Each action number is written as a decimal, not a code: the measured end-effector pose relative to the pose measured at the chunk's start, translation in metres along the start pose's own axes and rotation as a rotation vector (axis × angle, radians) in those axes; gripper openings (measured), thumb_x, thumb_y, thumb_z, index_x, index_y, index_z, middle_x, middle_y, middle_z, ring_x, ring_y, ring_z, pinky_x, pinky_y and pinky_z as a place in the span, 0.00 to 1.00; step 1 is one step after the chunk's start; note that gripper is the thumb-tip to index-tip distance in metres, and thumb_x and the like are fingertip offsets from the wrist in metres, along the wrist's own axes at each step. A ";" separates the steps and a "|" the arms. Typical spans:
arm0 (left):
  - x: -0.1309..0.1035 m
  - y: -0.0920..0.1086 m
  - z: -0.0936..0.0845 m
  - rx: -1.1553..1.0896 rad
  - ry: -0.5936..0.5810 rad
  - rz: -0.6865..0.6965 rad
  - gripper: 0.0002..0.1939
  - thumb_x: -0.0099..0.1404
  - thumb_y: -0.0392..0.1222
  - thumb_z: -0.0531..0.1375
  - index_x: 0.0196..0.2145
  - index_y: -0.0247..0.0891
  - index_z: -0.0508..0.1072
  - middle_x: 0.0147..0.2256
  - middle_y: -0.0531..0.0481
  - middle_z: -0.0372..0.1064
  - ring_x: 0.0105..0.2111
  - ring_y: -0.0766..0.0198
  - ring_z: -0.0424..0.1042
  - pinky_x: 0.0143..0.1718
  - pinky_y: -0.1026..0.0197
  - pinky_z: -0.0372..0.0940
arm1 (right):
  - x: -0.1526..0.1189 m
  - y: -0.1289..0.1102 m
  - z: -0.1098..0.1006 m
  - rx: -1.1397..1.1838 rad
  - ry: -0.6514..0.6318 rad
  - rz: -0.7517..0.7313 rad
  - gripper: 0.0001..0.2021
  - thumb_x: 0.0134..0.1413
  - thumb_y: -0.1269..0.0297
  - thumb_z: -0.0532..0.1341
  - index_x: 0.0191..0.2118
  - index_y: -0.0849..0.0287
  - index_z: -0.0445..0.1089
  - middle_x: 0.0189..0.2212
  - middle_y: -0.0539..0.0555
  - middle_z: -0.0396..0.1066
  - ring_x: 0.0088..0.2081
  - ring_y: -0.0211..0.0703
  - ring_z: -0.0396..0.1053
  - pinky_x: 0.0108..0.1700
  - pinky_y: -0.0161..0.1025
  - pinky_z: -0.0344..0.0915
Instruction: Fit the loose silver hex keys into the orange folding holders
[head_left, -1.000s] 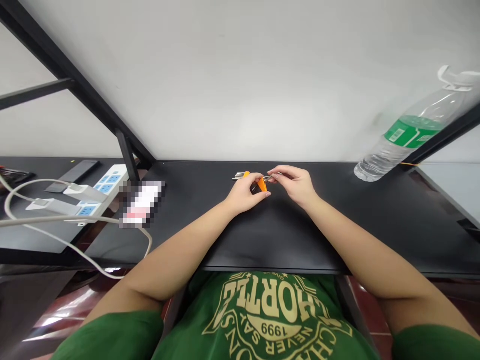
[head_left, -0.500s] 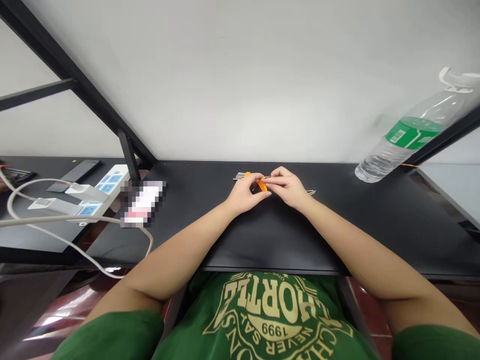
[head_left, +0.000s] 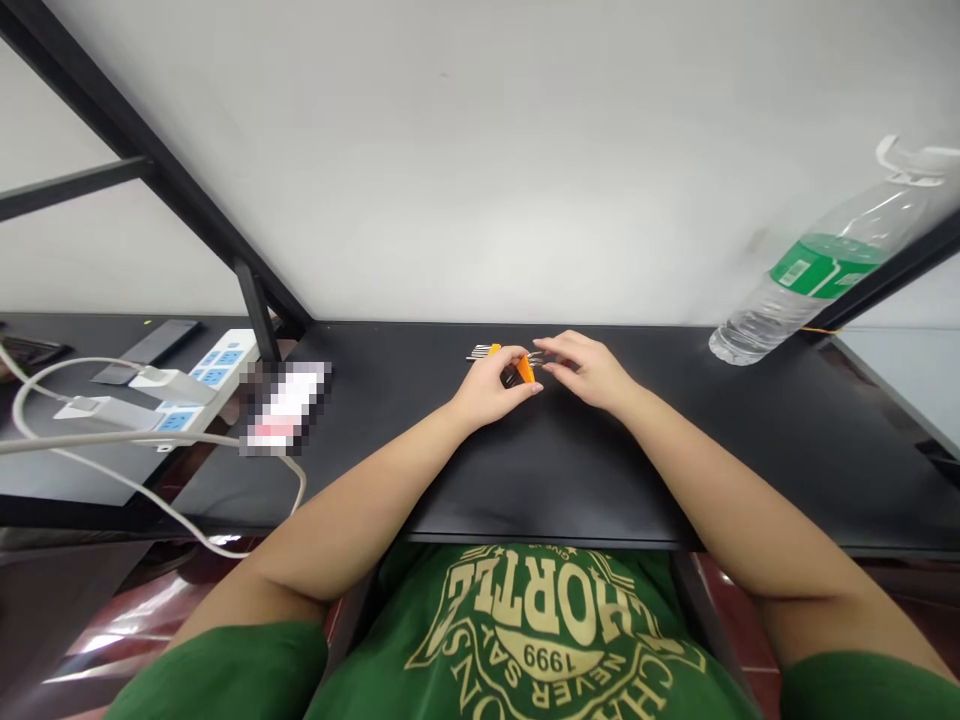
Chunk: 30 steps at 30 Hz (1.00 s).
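In the head view my left hand (head_left: 487, 388) is closed around an orange hex key holder (head_left: 526, 369), thumb along its near side. Thin metal shafts (head_left: 478, 352) stick out of the holder to the left, behind my fingers. On its right side short bent metal ends (head_left: 535, 357) show close to my right fingertips. My right hand (head_left: 592, 372) is just right of the holder, thumb and fingers apart, with no object visibly gripped. The palm side of both hands is hidden.
On the black table (head_left: 540, 480), a pixelated phone-like object (head_left: 289, 405) lies left. Further left are a power strip (head_left: 217, 375) with white chargers and cables, and a grey flat device (head_left: 150, 350). A large water bottle (head_left: 795, 285) stands at the right by the black frame.
My right hand has moved slightly right and its fingers have parted from the holder, uncovering the bent metal ends. Rods seen beyond my right wrist are now out of sight. My left hand stays still.
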<state>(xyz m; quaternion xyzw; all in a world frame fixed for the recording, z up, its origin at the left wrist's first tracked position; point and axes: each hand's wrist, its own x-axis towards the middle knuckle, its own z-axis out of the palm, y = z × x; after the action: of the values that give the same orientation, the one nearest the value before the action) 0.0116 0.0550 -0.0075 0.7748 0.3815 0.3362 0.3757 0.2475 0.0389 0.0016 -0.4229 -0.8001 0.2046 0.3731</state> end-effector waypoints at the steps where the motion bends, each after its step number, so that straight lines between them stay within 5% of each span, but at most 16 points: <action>1: 0.000 -0.001 0.000 0.004 0.003 -0.007 0.26 0.59 0.50 0.71 0.52 0.40 0.72 0.45 0.47 0.77 0.45 0.57 0.76 0.53 0.51 0.71 | 0.001 0.001 -0.009 -0.050 -0.025 0.058 0.19 0.64 0.66 0.60 0.58 0.55 0.75 0.45 0.58 0.75 0.36 0.43 0.72 0.43 0.42 0.71; 5: -0.001 -0.003 0.000 0.034 -0.016 -0.031 0.26 0.59 0.51 0.71 0.51 0.40 0.72 0.44 0.47 0.77 0.43 0.56 0.76 0.50 0.50 0.71 | 0.003 0.012 -0.052 -0.348 -0.356 0.303 0.11 0.58 0.68 0.59 0.40 0.56 0.80 0.39 0.55 0.79 0.39 0.46 0.74 0.44 0.41 0.67; 9: -0.001 -0.002 -0.002 0.062 -0.030 -0.014 0.23 0.59 0.47 0.69 0.51 0.40 0.72 0.42 0.48 0.76 0.42 0.57 0.75 0.50 0.51 0.71 | 0.001 0.019 -0.079 -0.389 -0.517 0.594 0.10 0.51 0.68 0.62 0.39 0.54 0.78 0.38 0.52 0.79 0.35 0.44 0.73 0.36 0.37 0.65; 14: -0.001 0.001 -0.002 0.070 -0.032 -0.029 0.23 0.58 0.47 0.69 0.50 0.41 0.71 0.41 0.49 0.76 0.41 0.58 0.75 0.47 0.53 0.72 | 0.000 0.019 -0.078 -0.409 -0.701 0.656 0.10 0.50 0.68 0.63 0.40 0.53 0.78 0.38 0.52 0.78 0.33 0.43 0.72 0.32 0.37 0.61; 20: -0.001 0.000 -0.001 0.063 -0.025 -0.026 0.23 0.58 0.48 0.69 0.49 0.41 0.71 0.41 0.48 0.76 0.40 0.59 0.75 0.45 0.54 0.72 | 0.001 0.018 -0.065 -0.525 -0.722 0.624 0.06 0.49 0.72 0.62 0.32 0.54 0.74 0.32 0.52 0.76 0.28 0.41 0.68 0.29 0.38 0.56; 23: -0.001 0.000 -0.001 0.071 -0.020 -0.019 0.23 0.58 0.48 0.69 0.50 0.41 0.72 0.42 0.49 0.76 0.42 0.59 0.75 0.47 0.54 0.72 | 0.003 0.015 -0.058 -0.592 -0.644 0.565 0.04 0.46 0.72 0.63 0.30 0.56 0.72 0.34 0.54 0.75 0.30 0.42 0.68 0.29 0.38 0.57; 26: -0.001 0.000 -0.001 0.070 -0.009 -0.014 0.23 0.58 0.48 0.69 0.50 0.41 0.72 0.42 0.49 0.76 0.42 0.58 0.76 0.49 0.53 0.71 | 0.005 0.011 -0.048 -0.538 -0.355 0.429 0.03 0.47 0.71 0.62 0.30 0.57 0.70 0.37 0.56 0.75 0.34 0.43 0.70 0.35 0.38 0.61; 30: 0.000 0.000 -0.001 0.051 -0.015 -0.016 0.24 0.58 0.49 0.70 0.50 0.40 0.72 0.42 0.48 0.76 0.42 0.58 0.76 0.48 0.52 0.71 | 0.006 0.001 -0.028 -0.022 -0.086 0.394 0.04 0.50 0.68 0.62 0.34 0.56 0.69 0.32 0.51 0.74 0.32 0.42 0.71 0.37 0.39 0.68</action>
<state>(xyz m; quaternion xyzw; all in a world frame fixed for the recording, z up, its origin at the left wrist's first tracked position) 0.0104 0.0550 -0.0069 0.7835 0.3934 0.3176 0.3613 0.2676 0.0444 0.0212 -0.5662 -0.7192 0.2828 0.2869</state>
